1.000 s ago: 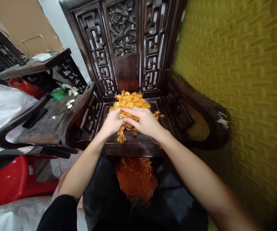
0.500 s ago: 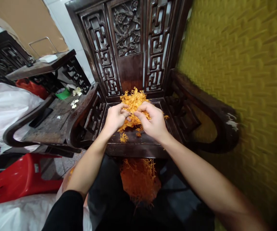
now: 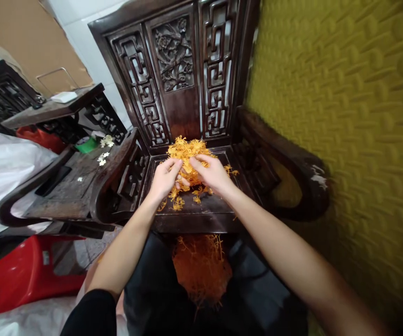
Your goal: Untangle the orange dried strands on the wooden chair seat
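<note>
A heap of orange, thread-like strands (image 3: 186,148) lies on the seat of a dark carved wooden chair (image 3: 201,212). My left hand (image 3: 164,178) and my right hand (image 3: 212,174) meet at the near side of the heap, fingers curled and pinching a clump of the strands between them. A few loose strands (image 3: 177,204) lie on the seat just in front of the hands. A second, darker orange pile (image 3: 201,267) rests below the seat's front edge, on black cloth over my lap.
A yellow embossed wall (image 3: 344,116) stands close on the right. To the left is a second dark carved chair (image 3: 64,182) with small white flowers (image 3: 102,157) on it, a red plastic stool (image 3: 22,275) and white fabric (image 3: 1,163).
Both hands have stayed at the heap, lifting and pulling strands apart, then lowering again. The view swung slightly right and then back left.
</note>
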The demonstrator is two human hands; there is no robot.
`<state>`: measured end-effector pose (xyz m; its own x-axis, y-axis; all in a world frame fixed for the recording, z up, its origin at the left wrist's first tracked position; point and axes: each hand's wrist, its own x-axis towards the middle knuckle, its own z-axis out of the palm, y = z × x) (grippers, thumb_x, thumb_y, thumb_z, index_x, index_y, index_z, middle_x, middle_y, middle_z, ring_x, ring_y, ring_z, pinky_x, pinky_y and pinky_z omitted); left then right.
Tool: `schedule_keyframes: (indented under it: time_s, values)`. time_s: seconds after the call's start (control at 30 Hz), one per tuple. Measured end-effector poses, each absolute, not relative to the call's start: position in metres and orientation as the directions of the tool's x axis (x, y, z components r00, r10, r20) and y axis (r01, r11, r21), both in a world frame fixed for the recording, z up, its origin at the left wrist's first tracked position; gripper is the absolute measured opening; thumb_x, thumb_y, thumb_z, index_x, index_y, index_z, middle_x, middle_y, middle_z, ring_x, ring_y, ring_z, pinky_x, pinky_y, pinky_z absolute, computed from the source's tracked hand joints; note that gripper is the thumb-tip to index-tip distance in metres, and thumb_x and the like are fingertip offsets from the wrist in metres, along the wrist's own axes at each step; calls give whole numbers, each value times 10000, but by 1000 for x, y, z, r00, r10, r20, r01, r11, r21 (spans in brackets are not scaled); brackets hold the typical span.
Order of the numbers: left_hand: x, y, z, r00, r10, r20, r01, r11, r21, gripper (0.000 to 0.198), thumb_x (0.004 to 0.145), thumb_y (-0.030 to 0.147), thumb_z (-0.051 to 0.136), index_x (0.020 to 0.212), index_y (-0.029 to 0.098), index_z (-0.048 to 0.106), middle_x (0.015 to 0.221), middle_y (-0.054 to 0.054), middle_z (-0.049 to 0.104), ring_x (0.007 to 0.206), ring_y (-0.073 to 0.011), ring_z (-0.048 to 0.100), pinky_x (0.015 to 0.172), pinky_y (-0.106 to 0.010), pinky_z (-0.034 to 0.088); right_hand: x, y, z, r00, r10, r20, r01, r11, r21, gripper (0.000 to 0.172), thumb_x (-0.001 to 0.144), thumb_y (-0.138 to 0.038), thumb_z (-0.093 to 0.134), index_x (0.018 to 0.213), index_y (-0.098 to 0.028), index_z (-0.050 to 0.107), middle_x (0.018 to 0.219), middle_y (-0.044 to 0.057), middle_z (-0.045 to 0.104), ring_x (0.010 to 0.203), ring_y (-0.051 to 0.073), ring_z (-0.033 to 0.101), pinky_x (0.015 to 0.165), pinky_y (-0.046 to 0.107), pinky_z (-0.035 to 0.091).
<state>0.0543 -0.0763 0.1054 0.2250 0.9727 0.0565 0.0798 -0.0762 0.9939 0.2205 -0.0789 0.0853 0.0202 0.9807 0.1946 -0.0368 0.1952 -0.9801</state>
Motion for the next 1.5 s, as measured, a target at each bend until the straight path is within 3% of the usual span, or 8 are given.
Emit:
schedule_keyframes:
  time_s: [0.13,0.37,0.53,0.73,0.97,1.03,1.2,1.5]
  values:
    - [64,-84,106,164,976,145,254,-184,950,346,934,505,612,807,188,565,630,7,627,451,-138,610,401,-225,412,206,-90,88,50,955,293,93,288,-953,561,825,-612,726,1158,-163,681,1162,112,741,1073,267,689,968,420,519]
    - [67,-93,113,5,939,345,471,-307,827,426,987,451,540,662,199,427,560,42,478,508,-95,451,500,-227,315,187,-108,92,126,897,425,148,406,-902,665,756,-541,818,1279,-188,608,1357,133,663,1257,287,615,1086,436,463]
    - [74,-100,113,43,914,402,477,-373,796,408,999,404,520,654,194,458,553,41,483,510,-95,447,521,-232,331,182,-105,91,273,887,371,46,374,-926,312,923,-517,648,908,-206,629,869,38,705,815,184,661,774,320,538]
    - [58,-107,126,-89,898,432,335,-381,862,446,975,472,561,634,190,514,511,37,502,398,-80,448,424,-221,322,233,-69,94,466,885,15,-411,231,-882,297,916,-385,684,773,-207,495,583,-87,439,407,52,354,374,189,244]
    - [41,-89,118,74,971,226,148,-235,961,397,933,520,619,1041,147,700,846,-73,758,433,-112,611,392,-218,324,275,-62,92,191,962,-197,-541,-64,-838,24,902,-122,592,884,-127,608,743,47,683,503,76,612,336,131,229]
    - [47,-87,112,103,975,195,147,-209,967,431,947,494,603,1216,161,657,907,-78,770,444,-121,630,390,-219,334,266,-66,88,122,977,-177,-521,-89,-849,165,854,-85,627,1016,-115,642,819,74,719,547,97,651,339,129,241]
    - [59,-89,103,114,962,246,290,-270,918,355,997,402,531,1225,154,641,839,-58,771,448,-134,646,471,-247,463,241,-76,92,-8,997,-81,-593,-70,-802,388,835,-343,796,1161,-203,637,638,-74,536,397,25,400,347,130,202]
    - [80,-100,99,213,871,443,651,-465,600,315,1012,288,486,1198,156,704,637,-15,699,561,-179,674,742,-314,547,190,-71,91,438,899,-3,-420,201,-885,459,818,-667,686,928,-244,546,600,-90,379,437,78,384,376,211,283]
